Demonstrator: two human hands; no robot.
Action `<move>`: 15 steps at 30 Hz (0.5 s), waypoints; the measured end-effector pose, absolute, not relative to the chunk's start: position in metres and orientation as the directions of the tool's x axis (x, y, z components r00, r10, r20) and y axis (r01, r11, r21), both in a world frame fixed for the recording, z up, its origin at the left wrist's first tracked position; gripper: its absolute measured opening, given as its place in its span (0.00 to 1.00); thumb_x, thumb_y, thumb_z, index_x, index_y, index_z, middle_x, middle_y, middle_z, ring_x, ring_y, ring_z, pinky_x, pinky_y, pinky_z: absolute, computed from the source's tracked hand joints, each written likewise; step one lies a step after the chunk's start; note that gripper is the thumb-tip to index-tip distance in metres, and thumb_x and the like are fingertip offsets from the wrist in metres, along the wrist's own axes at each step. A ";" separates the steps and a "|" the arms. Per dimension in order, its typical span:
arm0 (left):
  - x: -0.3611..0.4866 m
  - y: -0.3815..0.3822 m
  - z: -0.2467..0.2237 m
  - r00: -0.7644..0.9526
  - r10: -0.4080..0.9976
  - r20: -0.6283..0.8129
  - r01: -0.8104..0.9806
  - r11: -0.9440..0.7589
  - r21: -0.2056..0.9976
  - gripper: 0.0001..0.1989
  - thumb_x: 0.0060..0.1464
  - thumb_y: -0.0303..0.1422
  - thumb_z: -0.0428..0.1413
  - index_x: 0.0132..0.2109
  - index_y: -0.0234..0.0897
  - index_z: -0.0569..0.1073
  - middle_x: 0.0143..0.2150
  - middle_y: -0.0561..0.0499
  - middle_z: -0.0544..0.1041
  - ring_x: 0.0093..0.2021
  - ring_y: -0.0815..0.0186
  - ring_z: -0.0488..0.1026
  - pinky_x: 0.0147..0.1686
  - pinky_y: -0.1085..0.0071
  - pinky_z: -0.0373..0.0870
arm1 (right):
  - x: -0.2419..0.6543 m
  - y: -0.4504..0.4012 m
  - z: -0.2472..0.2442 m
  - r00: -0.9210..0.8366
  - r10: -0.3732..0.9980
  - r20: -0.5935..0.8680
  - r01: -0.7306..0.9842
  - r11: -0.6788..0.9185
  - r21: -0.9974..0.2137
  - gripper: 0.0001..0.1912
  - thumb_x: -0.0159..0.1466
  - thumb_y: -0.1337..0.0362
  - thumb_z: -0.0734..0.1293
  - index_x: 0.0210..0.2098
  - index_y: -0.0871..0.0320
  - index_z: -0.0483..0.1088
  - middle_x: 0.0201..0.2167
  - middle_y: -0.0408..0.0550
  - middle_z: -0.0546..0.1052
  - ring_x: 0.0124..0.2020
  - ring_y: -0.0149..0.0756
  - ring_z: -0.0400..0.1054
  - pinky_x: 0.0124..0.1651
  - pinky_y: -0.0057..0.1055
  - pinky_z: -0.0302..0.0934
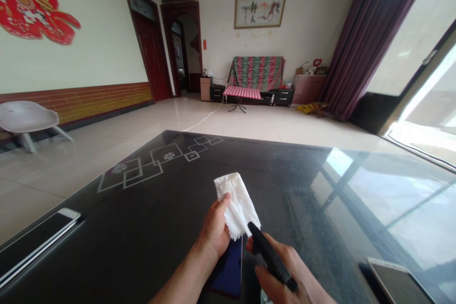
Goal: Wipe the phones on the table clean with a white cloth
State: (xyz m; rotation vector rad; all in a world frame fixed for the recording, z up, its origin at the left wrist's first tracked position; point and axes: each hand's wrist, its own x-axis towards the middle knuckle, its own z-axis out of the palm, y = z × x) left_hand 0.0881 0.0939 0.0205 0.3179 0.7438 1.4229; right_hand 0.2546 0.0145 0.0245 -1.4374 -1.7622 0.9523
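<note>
- Trigger head [270, 255], black, bottom of the frame, right of centre. Right hand [285, 266] wrapped round it, grip closed. Front end overlaps the lower corner of the cloth; a squeeze at this slant might overshoot the margin or wet the other hand's fingers.
- Clear piece [265, 298] at the bottom edge, mostly hidden, probably a bottle. Fill cannot be told. If heavy or slick, it could twist in the grip.
- Blue slab [230, 270], phone-like, bottom centre, beneath the hands. Drips from a soaked cloth would likely land here. Whether a hand touches it, cannot tell.
- Pale-framed phone [401, 282], lower right corner. A wide sideways swing of the right arm might knock it.
- Left hand [213, 230], lower centre, grip narrow on the white cloth [233, 194], thumb on top. Upper part of the cloth unsupported; it could flop or slip if the thumb eases.
- Silver-edged device [35, 242], lower left, close to the border of the tabletop [160, 213]. An outward nudge might tip it floorward.
- Window glare on the right side of the glossy surface: stray droplets could go unnoticed there.
</note>
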 end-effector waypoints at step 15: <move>0.089 0.092 0.024 -0.018 0.965 -0.262 -0.796 0.145 0.588 0.14 0.57 0.32 0.57 0.48 0.28 0.73 0.38 0.41 0.81 0.42 0.55 0.78 0.47 0.63 0.72 | 0.264 0.018 0.027 -0.275 0.961 -0.004 0.493 0.137 -0.859 0.21 0.56 0.57 0.67 0.49 0.53 0.71 0.41 0.48 0.77 0.40 0.40 0.71 0.42 0.27 0.66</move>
